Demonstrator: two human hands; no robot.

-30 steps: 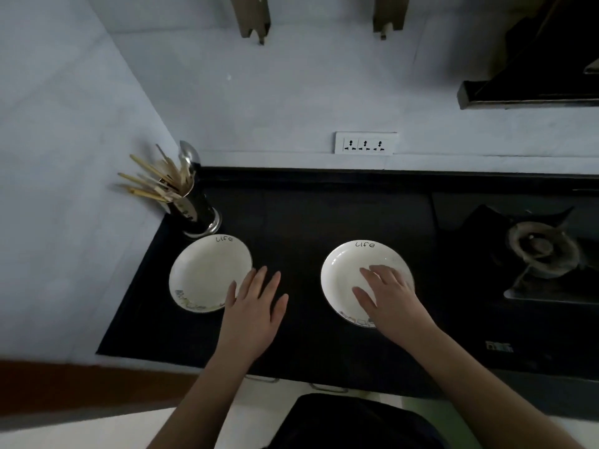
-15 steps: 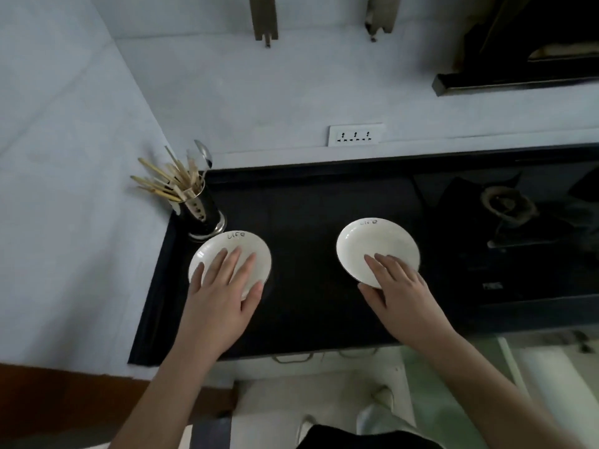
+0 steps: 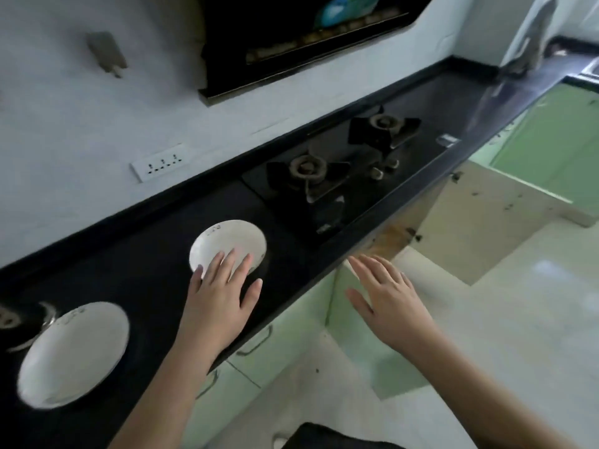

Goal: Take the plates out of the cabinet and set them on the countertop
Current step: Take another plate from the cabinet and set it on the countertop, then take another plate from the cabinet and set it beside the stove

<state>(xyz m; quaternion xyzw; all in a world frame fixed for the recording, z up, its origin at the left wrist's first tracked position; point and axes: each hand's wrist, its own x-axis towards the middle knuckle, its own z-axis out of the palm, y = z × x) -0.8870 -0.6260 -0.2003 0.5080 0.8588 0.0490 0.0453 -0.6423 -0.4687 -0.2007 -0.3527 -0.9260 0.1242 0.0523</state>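
Observation:
Two white plates lie on the black countertop (image 3: 155, 286). The left plate (image 3: 74, 353) sits near the lower left, apart from both hands. The right plate (image 3: 231, 243) lies near the stove; the straight fingertips of my left hand (image 3: 220, 299) overlap its near rim, and I cannot tell whether they touch it. My right hand (image 3: 385, 293) hovers open with spread fingers beyond the counter's front edge, above the floor, holding nothing. An open cabinet door (image 3: 486, 218) stands under the counter to the right.
A two-burner gas stove (image 3: 340, 170) is set into the counter right of the plates, under a black range hood (image 3: 291, 37). A white socket strip (image 3: 158, 162) is on the wall. Green cabinet fronts (image 3: 246, 361) run below; a utensil holder (image 3: 13, 319) is at the far left edge.
The view swung right toward the stove and open cabinet. My left hand left the left plate and now lies by the right plate. My right hand came off the right plate, off the counter.

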